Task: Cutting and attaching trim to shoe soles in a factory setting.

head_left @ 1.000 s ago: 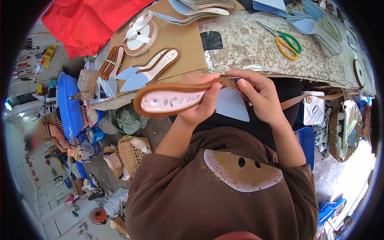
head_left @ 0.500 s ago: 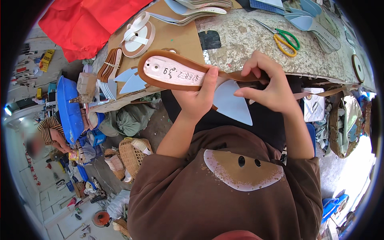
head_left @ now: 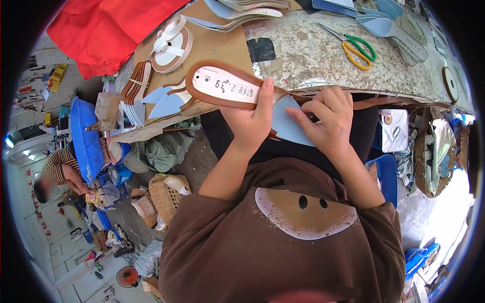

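My left hand (head_left: 250,121) grips a shoe insole (head_left: 227,90), its thumb over the waist. The heel end points left and shows a whitish face with a hole, dark markings and a brown border. A pale blue pointed front (head_left: 288,121) lies between my hands. My right hand (head_left: 328,118) is closed, its fingers curled at the insole's upper edge around a narrow brown strip (head_left: 371,103). That strip runs off to the right along the table edge. The right thumb is over the blue part; its exact contact I cannot tell.
On the worn table (head_left: 303,55) lie scissors (head_left: 353,46) with green and yellow handles, a white tape roll (head_left: 172,50), bundled insoles (head_left: 136,93) and more stacked insoles (head_left: 396,33). Red cloth (head_left: 111,33) hangs at the left. Wicker baskets (head_left: 169,199) stand below. Another person (head_left: 63,169) sits far left.
My right hand has closed and dropped slightly, its fingers now curled at the insole's edge. The insole has shifted a little to the right. The brown strip beyond my right hand now shows along the table edge.
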Demonstrator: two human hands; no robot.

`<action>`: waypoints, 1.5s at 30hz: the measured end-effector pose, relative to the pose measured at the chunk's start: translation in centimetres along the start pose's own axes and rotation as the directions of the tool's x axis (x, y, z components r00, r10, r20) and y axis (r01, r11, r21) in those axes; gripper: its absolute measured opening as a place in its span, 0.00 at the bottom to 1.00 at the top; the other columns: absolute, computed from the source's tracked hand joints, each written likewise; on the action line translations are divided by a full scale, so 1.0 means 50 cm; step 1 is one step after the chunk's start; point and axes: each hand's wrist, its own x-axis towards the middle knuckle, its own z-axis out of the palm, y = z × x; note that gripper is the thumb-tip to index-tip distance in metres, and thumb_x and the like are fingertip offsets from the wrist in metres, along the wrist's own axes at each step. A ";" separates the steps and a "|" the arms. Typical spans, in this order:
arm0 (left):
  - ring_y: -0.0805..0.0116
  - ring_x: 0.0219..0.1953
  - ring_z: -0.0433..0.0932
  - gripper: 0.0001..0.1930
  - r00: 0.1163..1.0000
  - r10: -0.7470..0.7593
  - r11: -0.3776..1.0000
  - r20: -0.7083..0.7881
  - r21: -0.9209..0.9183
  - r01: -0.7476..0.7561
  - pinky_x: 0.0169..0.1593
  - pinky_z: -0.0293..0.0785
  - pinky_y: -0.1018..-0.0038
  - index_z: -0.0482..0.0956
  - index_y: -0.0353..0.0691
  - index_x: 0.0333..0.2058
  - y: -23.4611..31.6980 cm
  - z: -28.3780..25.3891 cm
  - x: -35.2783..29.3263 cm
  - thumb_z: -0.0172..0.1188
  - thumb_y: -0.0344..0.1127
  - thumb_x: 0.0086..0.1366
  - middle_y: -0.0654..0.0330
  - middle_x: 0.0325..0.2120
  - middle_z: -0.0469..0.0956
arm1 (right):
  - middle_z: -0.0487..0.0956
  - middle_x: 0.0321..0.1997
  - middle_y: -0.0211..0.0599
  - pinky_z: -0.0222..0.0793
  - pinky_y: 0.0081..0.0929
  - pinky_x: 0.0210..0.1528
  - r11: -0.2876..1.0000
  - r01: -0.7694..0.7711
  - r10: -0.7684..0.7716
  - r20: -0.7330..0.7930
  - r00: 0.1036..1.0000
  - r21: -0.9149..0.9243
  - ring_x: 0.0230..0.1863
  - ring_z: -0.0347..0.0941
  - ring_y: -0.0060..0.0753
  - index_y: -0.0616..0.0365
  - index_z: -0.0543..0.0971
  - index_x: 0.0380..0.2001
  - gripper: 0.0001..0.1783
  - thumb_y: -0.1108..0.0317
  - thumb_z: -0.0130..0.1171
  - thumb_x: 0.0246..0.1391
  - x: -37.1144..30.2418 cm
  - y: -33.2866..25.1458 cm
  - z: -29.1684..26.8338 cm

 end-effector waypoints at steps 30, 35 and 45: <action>0.46 0.29 0.80 0.13 0.865 -0.195 0.964 0.462 0.254 0.082 0.35 0.74 0.61 0.76 0.32 0.34 -0.014 -0.027 -0.011 0.62 0.39 0.61 0.46 0.24 0.79 | 0.67 0.25 0.29 0.54 0.19 0.27 0.697 -0.507 0.308 0.427 0.850 0.507 0.25 0.59 0.20 0.64 0.71 0.24 0.11 0.72 0.59 0.57 -0.103 0.050 0.038; 0.62 0.22 0.80 0.15 0.842 -0.383 0.905 0.379 0.336 0.261 0.29 0.74 0.66 0.78 0.33 0.32 -0.006 -0.083 0.025 0.65 0.41 0.60 0.51 0.20 0.79 | 0.71 0.26 0.32 0.62 0.22 0.33 0.790 -0.488 0.491 0.094 0.866 0.372 0.29 0.66 0.26 0.62 0.72 0.23 0.08 0.75 0.60 0.54 -0.176 0.225 -0.009; 0.78 0.26 0.77 0.07 0.993 -0.104 0.983 0.055 -0.149 0.111 0.29 0.73 0.78 0.79 0.31 0.31 0.023 -0.115 0.147 0.64 0.30 0.61 0.62 0.25 0.80 | 0.76 0.22 0.39 0.66 0.34 0.29 0.968 -0.014 -0.061 0.291 0.955 0.249 0.24 0.72 0.43 0.60 0.76 0.25 0.05 0.80 0.62 0.47 0.009 0.047 -0.128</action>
